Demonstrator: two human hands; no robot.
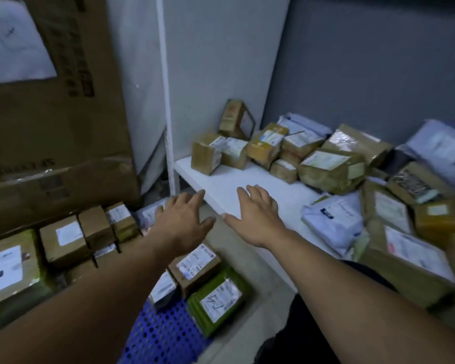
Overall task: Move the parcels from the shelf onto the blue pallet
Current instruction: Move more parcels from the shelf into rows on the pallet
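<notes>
Both hands reach forward and hold nothing, with their fingers (192, 199) spread. The left hand (180, 219) is just off the flat white shelf (237, 179) and the right hand (255, 216) is over its bare front edge. Brown tape-wrapped cardboard parcels (331, 169) crowd the shelf's back and right. 1 green-wrapped parcel (217, 300) lies on the blue perforated plastic pallet (158, 334).

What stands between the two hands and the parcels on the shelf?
Nothing visible. Only bare shelf lies between the left hand, the right hand and the nearest parcels. Both hands are open and empty.
</notes>
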